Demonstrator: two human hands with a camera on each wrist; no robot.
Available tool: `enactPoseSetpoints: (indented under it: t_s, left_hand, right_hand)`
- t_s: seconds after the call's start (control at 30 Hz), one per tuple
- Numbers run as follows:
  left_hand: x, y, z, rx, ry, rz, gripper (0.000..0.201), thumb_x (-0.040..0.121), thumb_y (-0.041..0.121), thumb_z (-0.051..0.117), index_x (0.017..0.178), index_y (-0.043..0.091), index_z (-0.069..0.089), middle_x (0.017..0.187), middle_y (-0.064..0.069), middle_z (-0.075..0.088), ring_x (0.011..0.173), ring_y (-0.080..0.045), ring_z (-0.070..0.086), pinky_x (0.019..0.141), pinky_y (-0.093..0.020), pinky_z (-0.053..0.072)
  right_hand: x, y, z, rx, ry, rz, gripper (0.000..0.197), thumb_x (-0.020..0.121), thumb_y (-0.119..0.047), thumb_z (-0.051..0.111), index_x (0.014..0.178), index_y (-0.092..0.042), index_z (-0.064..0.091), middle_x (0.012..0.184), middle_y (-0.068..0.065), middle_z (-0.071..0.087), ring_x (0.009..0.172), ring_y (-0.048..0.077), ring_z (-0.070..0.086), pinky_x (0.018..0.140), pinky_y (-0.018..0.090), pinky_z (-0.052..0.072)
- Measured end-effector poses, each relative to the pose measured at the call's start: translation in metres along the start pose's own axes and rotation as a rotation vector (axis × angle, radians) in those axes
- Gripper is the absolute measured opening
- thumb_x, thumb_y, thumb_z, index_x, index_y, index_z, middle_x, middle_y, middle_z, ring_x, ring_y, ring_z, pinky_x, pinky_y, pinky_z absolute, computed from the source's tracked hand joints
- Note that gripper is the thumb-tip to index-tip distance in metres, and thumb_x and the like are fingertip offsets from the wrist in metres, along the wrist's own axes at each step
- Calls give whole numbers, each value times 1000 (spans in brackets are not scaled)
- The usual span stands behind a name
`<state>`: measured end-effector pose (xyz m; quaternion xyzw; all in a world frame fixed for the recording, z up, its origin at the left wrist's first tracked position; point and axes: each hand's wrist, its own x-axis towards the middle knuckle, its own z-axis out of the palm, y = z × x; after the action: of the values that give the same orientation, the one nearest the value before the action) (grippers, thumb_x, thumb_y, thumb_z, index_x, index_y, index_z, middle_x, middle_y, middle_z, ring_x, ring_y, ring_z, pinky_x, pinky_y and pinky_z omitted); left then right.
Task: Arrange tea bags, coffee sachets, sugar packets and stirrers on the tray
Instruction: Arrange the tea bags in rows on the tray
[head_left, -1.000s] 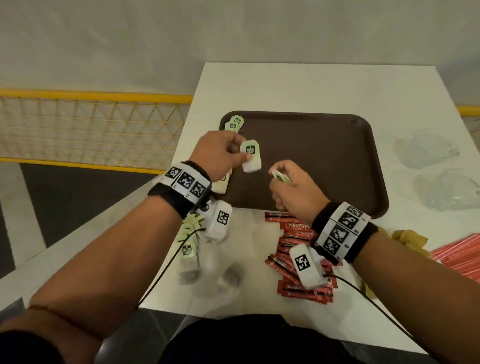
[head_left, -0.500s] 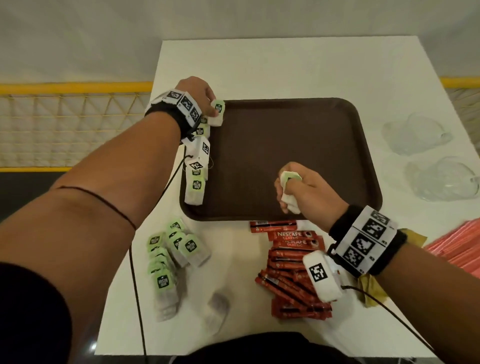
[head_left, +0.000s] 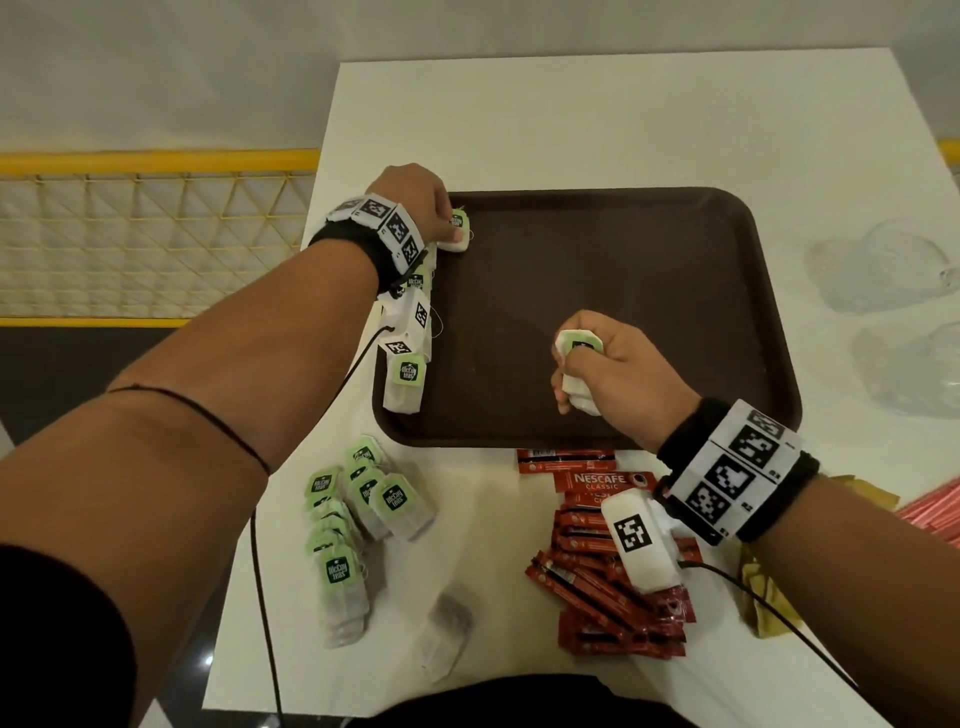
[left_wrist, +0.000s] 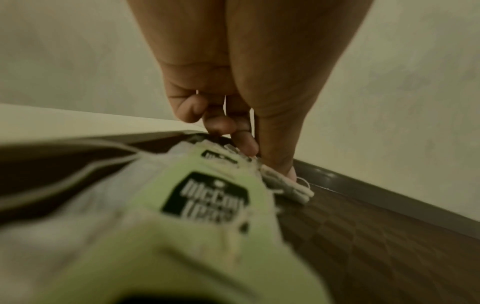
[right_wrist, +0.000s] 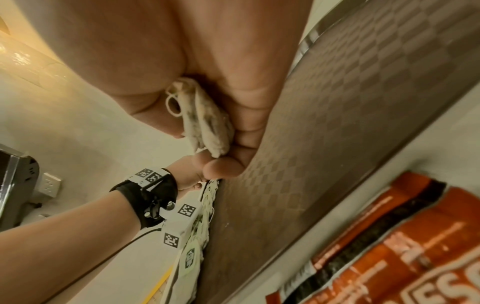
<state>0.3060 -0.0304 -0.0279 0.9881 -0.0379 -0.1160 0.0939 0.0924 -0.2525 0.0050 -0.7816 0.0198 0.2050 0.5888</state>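
The tea-bag step is in hand. The left hand pinches a green-tagged white tea bag at the far left corner of the dark brown plastic tray, topping a row along its left edge. Next, I judge, it must let go. The right hand, over the tray's near middle, clutches another tea bag. Red coffee sachets lie on the white surface near the tray.

White square table against a plain pale wall, yellow wire-mesh railing to its left, dark floor below the railing, white wall socket in the right wrist view, warm dim light
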Motion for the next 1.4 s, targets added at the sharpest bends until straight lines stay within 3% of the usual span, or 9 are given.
enactPoseSetpoints:
  t_s: [0.23,0.37,0.53,0.67,0.77,0.87,0.97,1.17,1.4]
  left_hand:
    - [-15,3,-9,-2,2,35,32,82,50,70,93,20,73,102,0,70,98,-22,63,80,-31,49]
    - [-57,25,-28,-278,99,200,41,87,60,59,98,23,72,95,8,69,92,-13,63,82,-29,48]
    - [-124,47,-38,-484,-334,488,29,78,49,75,98,28,74,89,8,72,81,-3,65,78,-18,50]
    - [-135,47,-22,-501,-405,574,15,85,32,75,97,23,75,85,6,73,76,-5,65,73,-19,50]
    - [-128,38,-24,-539,-262,508,12,85,33,74,94,26,74,84,3,72,76,-14,65,74,-30,52]
    - [-107,21,-34,-556,11,308,9,84,32,75,92,30,73,74,13,66,64,0,56,67,-25,46]
    - [-84,3,-44,-385,179,161,8,85,32,74,92,30,71,78,11,65,69,-3,57,70,-24,48]
    - [-49,-8,-37,-44,-79,134,26,83,33,76,106,21,74,102,0,71,90,-15,59,82,-31,48]
    - [-28,-2,-22,11,-36,58,32,83,33,76,111,17,73,116,-4,69,107,-24,62,87,-32,48]
  right_hand:
    - [-3,0,-1,-159,21,-85,8,93,-15,64,99,-19,68,83,4,70,56,14,62,57,25,56]
    - [-2,-1,-4,-126,108,-71,20,86,-20,74,104,-19,65,87,0,69,55,9,62,53,20,54]
    - [0,-5,-2,-92,178,-66,33,80,-20,80,102,-16,56,91,7,67,53,10,61,47,23,52]
    - [1,-8,3,-80,196,-63,38,77,-22,83,99,-17,52,86,8,66,49,13,60,43,26,49]
    - [3,-6,7,-29,191,-18,33,81,-25,79,98,-17,52,84,10,67,53,16,57,46,29,48]
    - [4,-5,6,60,161,53,15,88,-13,64,92,-13,50,79,22,62,55,22,50,46,30,42]
    - [1,-8,5,148,132,102,12,91,-1,49,86,-11,47,67,12,46,55,21,42,44,28,34]
    - [-9,-7,-4,-1,53,69,15,89,4,51,85,-10,51,68,12,63,54,25,61,55,33,53]
    - [-14,-9,-7,33,90,76,17,87,-5,70,102,-8,64,96,11,72,80,20,75,63,36,63]
